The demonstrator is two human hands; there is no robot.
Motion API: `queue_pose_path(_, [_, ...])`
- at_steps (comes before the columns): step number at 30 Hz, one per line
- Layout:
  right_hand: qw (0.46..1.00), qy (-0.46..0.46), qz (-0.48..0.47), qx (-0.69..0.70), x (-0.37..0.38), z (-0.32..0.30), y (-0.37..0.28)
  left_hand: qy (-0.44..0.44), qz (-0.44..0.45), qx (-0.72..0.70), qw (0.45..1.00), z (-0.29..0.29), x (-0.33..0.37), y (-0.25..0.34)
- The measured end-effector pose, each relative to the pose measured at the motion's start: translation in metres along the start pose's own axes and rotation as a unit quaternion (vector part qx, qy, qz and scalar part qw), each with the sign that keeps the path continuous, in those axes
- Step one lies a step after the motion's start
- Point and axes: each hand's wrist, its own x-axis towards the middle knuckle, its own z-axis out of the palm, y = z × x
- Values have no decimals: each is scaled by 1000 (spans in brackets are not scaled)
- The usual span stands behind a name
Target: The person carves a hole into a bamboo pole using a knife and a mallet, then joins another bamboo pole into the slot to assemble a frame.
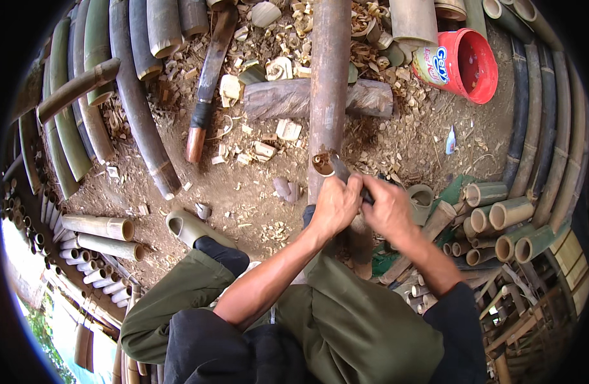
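My left hand (334, 205) and right hand (390, 210) are clamped on a knife (340, 168) at the pole (327, 83) hole's edge (315, 158), open dirt (233, 200) leftward.

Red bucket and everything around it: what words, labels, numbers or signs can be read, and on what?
Red bucket: its label bears big white lettering on blue, with smaller lettering beside it; I don't copy brand wording.
Small white bottle: any print is too small to read.
Bamboo pole and tool: no lettering visible.
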Motion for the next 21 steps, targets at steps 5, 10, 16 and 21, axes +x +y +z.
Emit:
queue_pose_path(5, [962,-149,-98,-205,41,-46,-19,1,-58,-375,925,6,-7,4])
queue_pose_path(10, [855,-290,-226,-367,87,-54,-64,-104,-31,-608,786,2,-10,-18])
queue_pose_path(16, [874,-214,-238,-366,76,-42,-45,-175,-3,-374,911,7,-48,-40])
queue_pose_path(21, [933,-144,115,309,11,-33,18,-183,174,53,966,34,-72,-33])
